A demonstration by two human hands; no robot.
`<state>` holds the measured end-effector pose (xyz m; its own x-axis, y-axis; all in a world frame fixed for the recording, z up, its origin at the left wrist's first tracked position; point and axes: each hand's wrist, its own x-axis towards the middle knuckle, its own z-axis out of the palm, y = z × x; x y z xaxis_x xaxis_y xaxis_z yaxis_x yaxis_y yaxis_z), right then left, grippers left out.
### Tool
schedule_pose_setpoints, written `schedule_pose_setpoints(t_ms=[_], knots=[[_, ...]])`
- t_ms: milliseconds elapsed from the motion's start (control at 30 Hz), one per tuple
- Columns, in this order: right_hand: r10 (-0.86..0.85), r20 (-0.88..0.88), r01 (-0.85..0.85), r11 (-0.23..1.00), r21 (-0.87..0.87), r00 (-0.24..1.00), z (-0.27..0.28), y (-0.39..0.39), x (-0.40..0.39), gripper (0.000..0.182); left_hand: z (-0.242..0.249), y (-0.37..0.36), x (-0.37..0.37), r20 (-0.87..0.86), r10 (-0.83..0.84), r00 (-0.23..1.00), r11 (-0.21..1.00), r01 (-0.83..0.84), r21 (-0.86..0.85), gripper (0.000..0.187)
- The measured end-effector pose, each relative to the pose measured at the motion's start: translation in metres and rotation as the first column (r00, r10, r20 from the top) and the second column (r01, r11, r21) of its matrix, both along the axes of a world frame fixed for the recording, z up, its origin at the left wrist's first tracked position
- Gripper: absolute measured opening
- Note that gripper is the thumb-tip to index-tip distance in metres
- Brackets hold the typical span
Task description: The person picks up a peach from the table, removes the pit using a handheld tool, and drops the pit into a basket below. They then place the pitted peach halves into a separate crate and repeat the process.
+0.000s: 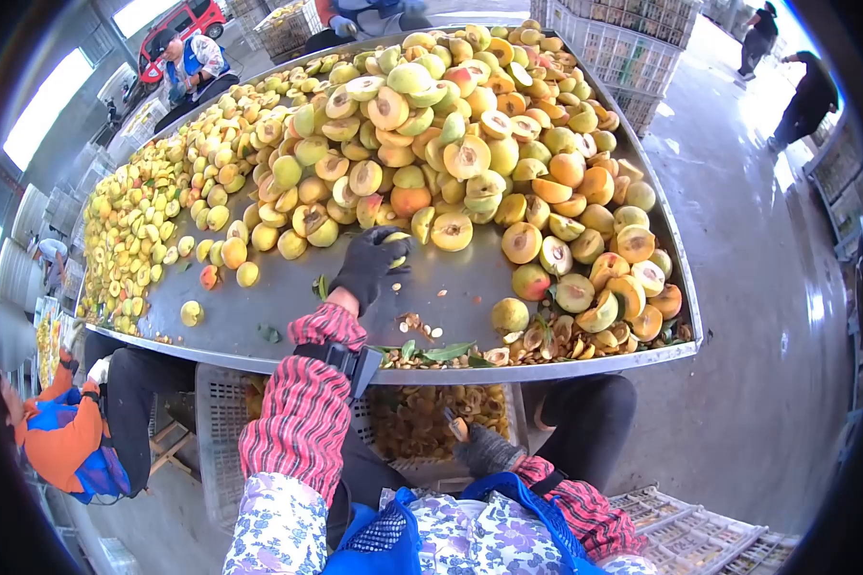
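Note:
My left hand (366, 266), in a black glove, reaches over the metal table at the near edge of the peach pile. Its fingers are curled round a yellow-green peach (399, 251), most of which the glove hides. Halved peaches (452, 231) lie just beyond the fingertips, cut faces and pits showing. Low by my lap, my right hand (487, 450) in a grey glove is closed on a short pitting knife (457, 424) with an orange-brown handle and a dark tip. Below that hand's level, behind it, sits a crate of peach scraps (431, 422).
The raised rim of the table (585, 368) runs in front of me. Pits, scraps and leaves (441, 353) gather along it. Stacked crates (614, 48) stand beyond. A person in orange (67, 436) sits at left; others sit across the table, and two stand at far right.

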<state>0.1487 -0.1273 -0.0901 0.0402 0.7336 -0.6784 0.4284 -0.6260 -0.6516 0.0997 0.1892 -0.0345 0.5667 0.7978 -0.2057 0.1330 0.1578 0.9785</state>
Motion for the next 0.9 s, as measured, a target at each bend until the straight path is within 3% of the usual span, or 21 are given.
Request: schedule_pose_setpoints(t_ms=[33, 67, 100, 133, 233, 267, 367, 400, 500, 533, 633, 667, 900], knots=[[-0.023, -0.025, 0.023, 1.000, 0.013, 0.999, -0.002, -0.002, -0.002, 0.037, 0.005, -0.007, -0.011, 0.172, 0.013, 0.985, 0.960, 0.036, -0.277, 0.041], [-0.060, -0.087, 0.061, 0.998, 0.009, 0.994, -0.004, -0.003, -0.002, 0.035, 0.011, -0.015, -0.025, 0.332, 0.077, 0.940, 0.847, 0.114, -0.519, 0.043], [-0.097, -0.147, 0.098, 0.995, 0.004, 0.984, -0.004, -0.003, -0.002, 0.033, 0.019, -0.023, -0.037, 0.461, 0.182, 0.869, 0.676, 0.230, -0.700, 0.045], [-0.170, -0.225, 0.165, 0.985, -0.041, 0.959, 0.010, -0.002, -0.002, 0.029, 0.032, -0.034, -0.045, 0.499, 0.149, 0.854, 0.597, 0.325, -0.734, 0.054], [-0.227, -0.193, 0.238, 0.971, 0.031, 0.954, 0.056, 0.001, -0.002, 0.031, 0.051, -0.077, -0.060, 0.555, 0.214, 0.804, 0.626, 0.323, -0.710, 0.055], [-0.215, -0.196, 0.245, 0.959, 0.144, 0.957, 0.026, -0.006, -0.005, 0.029, 0.054, -0.087, -0.062, 0.538, 0.238, 0.808, 0.591, 0.320, -0.741, 0.055], [-0.236, -0.272, 0.301, 0.926, 0.227, 0.933, 0.062, -0.007, -0.003, 0.027, 0.063, -0.118, -0.065, 0.551, 0.305, 0.777, 0.576, 0.310, -0.756, 0.055], [-0.257, -0.292, 0.309, 0.939, 0.149, 0.922, 0.077, -0.006, -0.001, 0.023, 0.064, -0.126, -0.068, 0.578, 0.290, 0.762, 0.525, 0.379, -0.762, 0.053], [-0.221, -0.408, 0.334, 0.915, 0.228, 0.886, 0.077, -0.009, 0.002, 0.020, 0.066, -0.149, -0.071, 0.575, 0.284, 0.767, 0.560, 0.354, -0.750, 0.053], [-0.222, -0.414, 0.337, 0.913, 0.229, 0.883, 0.085, -0.010, 0.001, 0.018, 0.061, -0.153, -0.073, 0.622, 0.286, 0.729, 0.539, 0.414, -0.734, 0.053], [-0.229, -0.450, 0.346, 0.917, 0.197, 0.863, 0.099, -0.011, -0.003, 0.019, 0.063, -0.173, -0.073, 0.625, 0.318, 0.713, 0.561, 0.390, -0.730, 0.053], [-0.234, -0.452, 0.352, 0.915, 0.197, 0.861, 0.103, -0.011, -0.004, 0.019, 0.058, -0.177, -0.073, 0.683, 0.316, 0.658, 0.547, 0.462, -0.698, 0.054], [-0.226, -0.463, 0.372, 0.893, 0.254, 0.857, 0.102, -0.011, -0.010, 0.017, 0.060, -0.204, -0.070, 0.669, 0.345, 0.659, 0.612, 0.383, -0.693, 0.051]])
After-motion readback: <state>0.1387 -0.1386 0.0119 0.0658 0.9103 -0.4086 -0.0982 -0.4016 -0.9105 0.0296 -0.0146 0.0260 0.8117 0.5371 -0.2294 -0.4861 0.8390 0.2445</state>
